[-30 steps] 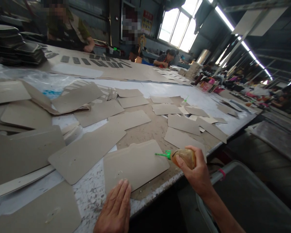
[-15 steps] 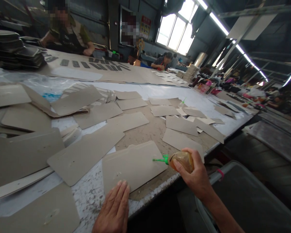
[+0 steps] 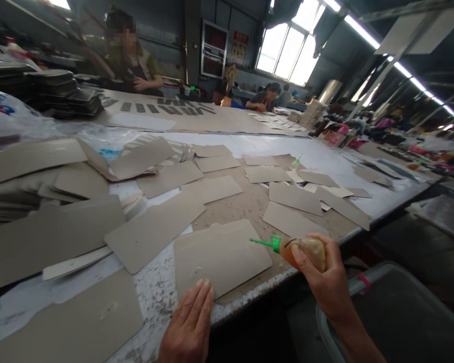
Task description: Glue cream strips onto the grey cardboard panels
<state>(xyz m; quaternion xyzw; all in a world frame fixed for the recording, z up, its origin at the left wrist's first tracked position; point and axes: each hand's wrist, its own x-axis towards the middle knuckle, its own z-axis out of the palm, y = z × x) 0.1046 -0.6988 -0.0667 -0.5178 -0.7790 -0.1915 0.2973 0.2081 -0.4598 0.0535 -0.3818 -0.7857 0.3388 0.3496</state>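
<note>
My right hand (image 3: 321, 272) is wrapped round a squeeze bottle (image 3: 306, 252) of amber liquid with a green nozzle. The bottle lies sideways in the hand, its tip pointing left over the right part of a grey-beige cut panel (image 3: 223, 257). Whether the tip touches the panel I cannot tell. With fingers stretched out together, my left hand (image 3: 191, 322) rests flat on the panel's near left edge. A small dark hole with a shiny wet patch shows just beyond its fingertips. More such panels lie around, one at the near left (image 3: 71, 322) with a shiny smear.
Stacked panels (image 3: 41, 186) and a clear plastic bag (image 3: 71, 131) lie at the left. A second green-tipped bottle (image 3: 297, 160) stands farther back. The table edge (image 3: 257, 290) runs diagonally, with a grey bin (image 3: 401, 312) below right. Two people sit across the table.
The view has swung left, so things appear shifted right. The bottle's tip has drawn a little to the right along the panel. My left hand stays on the panel.
</note>
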